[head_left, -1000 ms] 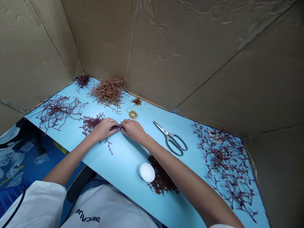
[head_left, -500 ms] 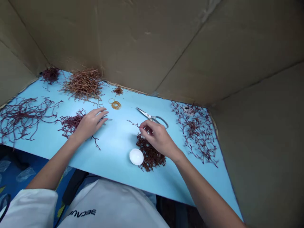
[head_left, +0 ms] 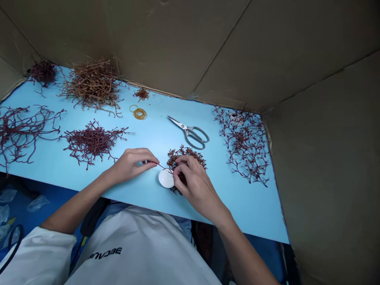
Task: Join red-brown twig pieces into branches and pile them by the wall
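A thin reddish twig (head_left: 164, 168) stretches between my two hands, above a small white cup (head_left: 166, 179). My left hand (head_left: 137, 163) pinches its left end between thumb and fingertips. Fingers bent, my right hand (head_left: 190, 178) closes on the twig's right end. Under and behind the right hand lies a pile of short dark brown-red pieces (head_left: 184, 152), partly hidden by it. A bushy heap of purple-red twigs (head_left: 93, 142) rests left of my left hand.
Scissors (head_left: 190, 131) lie beyond my right hand, with yellow rings (head_left: 139, 113) to their left. Brown stems (head_left: 92, 85) and a dark clump (head_left: 43, 73) sit at the back. Long strands (head_left: 26, 130) lie far left, branched twigs (head_left: 245, 144) right. Cardboard walls (head_left: 166, 47) border the blue tabletop (head_left: 237, 215).
My left hand has left the purple-red heap, moved right and pinched the twig. My right hand has moved slightly down, bringing the twig over the cup. The view has shifted.
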{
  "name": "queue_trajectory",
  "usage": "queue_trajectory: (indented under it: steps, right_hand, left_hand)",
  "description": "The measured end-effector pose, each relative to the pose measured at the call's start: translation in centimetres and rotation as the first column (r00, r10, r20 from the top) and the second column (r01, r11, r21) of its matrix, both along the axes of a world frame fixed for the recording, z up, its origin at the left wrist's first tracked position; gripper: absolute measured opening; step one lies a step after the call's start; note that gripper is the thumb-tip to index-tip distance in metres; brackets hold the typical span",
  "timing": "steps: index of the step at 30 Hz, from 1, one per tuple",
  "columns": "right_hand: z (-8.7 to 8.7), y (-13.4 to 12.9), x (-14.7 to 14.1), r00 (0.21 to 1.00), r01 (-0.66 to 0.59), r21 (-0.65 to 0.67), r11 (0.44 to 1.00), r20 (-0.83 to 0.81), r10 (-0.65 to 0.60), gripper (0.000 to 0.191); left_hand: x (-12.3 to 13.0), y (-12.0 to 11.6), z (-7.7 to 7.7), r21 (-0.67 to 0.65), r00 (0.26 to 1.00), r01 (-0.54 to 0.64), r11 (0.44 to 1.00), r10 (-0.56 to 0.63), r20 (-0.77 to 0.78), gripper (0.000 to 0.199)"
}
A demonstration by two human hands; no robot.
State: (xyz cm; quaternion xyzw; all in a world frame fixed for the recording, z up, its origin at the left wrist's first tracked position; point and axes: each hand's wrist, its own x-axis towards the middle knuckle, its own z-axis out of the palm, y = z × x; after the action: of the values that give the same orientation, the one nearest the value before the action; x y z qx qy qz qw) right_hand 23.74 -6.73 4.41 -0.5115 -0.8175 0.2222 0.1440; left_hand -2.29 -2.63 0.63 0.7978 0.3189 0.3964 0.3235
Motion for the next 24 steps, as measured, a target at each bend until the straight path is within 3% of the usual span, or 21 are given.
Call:
queue_trajectory:
  steps: [9, 16, 24]
  right_hand:
    - [-1.4, 0.2, -1.6, 0.984, -0.049, 0.128, 0.991, 0.178, 0.026, 0.015]
    - [-2.2, 0.4, -2.3, 0.983, -0.068, 0.141, 0.988, 0.179, 0.042, 0.016]
    - [-1.6, -0.5, -1.3, 0.991, -0.035, 0.159, 0.987, 0.132, 0.014, 0.012]
  left_hand:
    - [-1.1, -1.0, -0.6, -0.037, 0.99, -0.094, 0.995, 0.089, -0.113, 0.016]
    - [-0.9, -1.7, -1.0, -0.095, 0.97, -0.191, 0.977, 0.173, -0.172, 0.017]
    - [-0.3, -2.4, -0.8, -0.095, 0.974, -0.186, 0.978, 0.171, -0.147, 0.017]
